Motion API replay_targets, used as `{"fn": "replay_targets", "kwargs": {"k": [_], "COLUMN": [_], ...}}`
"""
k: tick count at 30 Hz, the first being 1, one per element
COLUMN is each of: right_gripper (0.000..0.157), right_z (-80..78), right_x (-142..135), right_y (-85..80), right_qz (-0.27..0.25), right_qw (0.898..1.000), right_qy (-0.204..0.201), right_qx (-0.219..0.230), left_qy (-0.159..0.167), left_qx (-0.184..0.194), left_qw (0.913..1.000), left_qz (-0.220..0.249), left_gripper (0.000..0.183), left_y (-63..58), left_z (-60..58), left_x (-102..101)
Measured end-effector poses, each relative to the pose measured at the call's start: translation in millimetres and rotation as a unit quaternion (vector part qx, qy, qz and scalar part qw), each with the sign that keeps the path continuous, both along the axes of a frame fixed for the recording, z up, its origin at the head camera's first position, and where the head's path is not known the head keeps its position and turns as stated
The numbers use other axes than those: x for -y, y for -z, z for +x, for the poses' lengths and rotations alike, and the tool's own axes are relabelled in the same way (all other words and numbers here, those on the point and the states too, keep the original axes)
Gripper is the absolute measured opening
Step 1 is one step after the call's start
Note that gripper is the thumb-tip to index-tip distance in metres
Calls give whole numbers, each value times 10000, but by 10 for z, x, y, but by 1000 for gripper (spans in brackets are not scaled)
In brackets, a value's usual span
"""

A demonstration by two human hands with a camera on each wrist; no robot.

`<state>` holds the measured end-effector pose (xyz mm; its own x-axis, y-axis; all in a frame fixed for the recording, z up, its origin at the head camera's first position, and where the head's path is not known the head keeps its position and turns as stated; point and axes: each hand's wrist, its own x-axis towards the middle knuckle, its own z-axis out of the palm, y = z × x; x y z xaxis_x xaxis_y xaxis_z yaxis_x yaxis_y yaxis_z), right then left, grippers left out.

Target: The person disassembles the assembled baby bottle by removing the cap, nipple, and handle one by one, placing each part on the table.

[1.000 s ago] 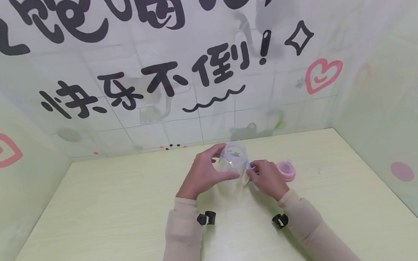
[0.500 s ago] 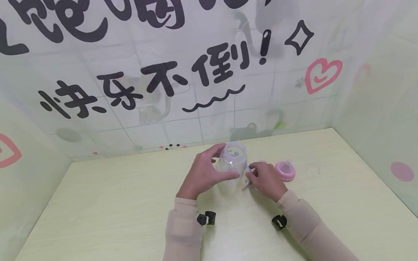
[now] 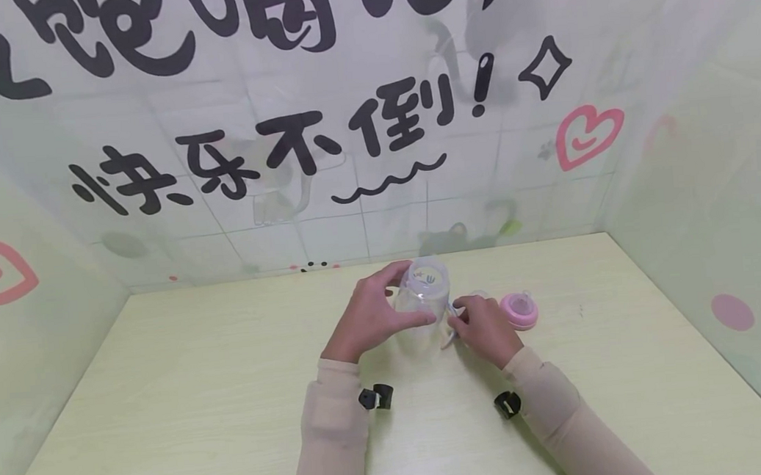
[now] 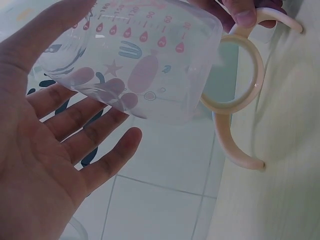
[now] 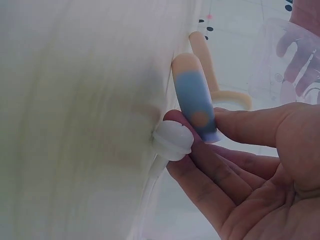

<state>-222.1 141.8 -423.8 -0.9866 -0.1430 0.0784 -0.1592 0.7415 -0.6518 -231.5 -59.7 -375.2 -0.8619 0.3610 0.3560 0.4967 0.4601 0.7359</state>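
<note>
My left hand (image 3: 369, 315) holds a clear baby bottle (image 3: 418, 301), thumb on the near side and fingers on the far side. Pink scale marks and sea-creature prints show on the bottle in the left wrist view. To its right, my right hand (image 3: 486, 327) pinches a cream two-armed bottle handle (image 4: 234, 145) by one arm, which has a blue patch. The handle's ring overlaps the bottle's low-scale end in the left wrist view. A white rounded weight (image 5: 173, 141) on a clear straw lies against my right fingers, close to the table.
A pink bottle collar with a clear teat (image 3: 520, 312) sits on the table (image 3: 232, 395) right of my right hand. Part of a clear rounded piece (image 3: 479, 293) shows behind that hand. A printed wall sheet (image 3: 326, 219) encloses the back and sides.
My right hand and the handle have shifted slightly down and toward me, uncovering the clear rounded piece behind it. The left hand and bottle have hardly moved.
</note>
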Motion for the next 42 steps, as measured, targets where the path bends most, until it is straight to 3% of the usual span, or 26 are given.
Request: {"fn": "replay_targets", "kwargs": {"k": [8, 15, 21, 25, 30, 37, 42], "right_gripper": [33, 33, 34, 36, 38, 36, 36], "right_z": [15, 65, 73, 85, 137, 326, 272], "right_x": [-39, -152, -218, -201, -163, -49, -44], "right_y": [-72, -306, -436, -456, -516, -765, -679], "right_qz": [-7, -335, -1493, -1941, -1919, -1841, -1791], "right_qw": [9999, 9977, 9774, 9627, 9598, 9581, 9570], "right_qy": [-118, -217, -813, -1322, -1632, -1701, -1744], "right_qx": [50, -554, -1255, -1343, -1241, -1386, -1474], "left_qy": [22, 48, 95, 120, 180, 288, 399], "left_qx": [-39, 51, 97, 85, 93, 208, 334], "left_qw": [10000, 10000, 9998, 9998, 9996, 9993, 9984], "left_qz": [32, 34, 112, 120, 193, 143, 201], "left_gripper": [78, 78, 77, 77, 75, 71, 68], "left_y": [17, 1, 6, 7, 19, 35, 48], "left_z": [-4, -3, -9, -6, -7, 0, 13], "left_x": [8, 3, -10, -11, -2, 22, 54]}}
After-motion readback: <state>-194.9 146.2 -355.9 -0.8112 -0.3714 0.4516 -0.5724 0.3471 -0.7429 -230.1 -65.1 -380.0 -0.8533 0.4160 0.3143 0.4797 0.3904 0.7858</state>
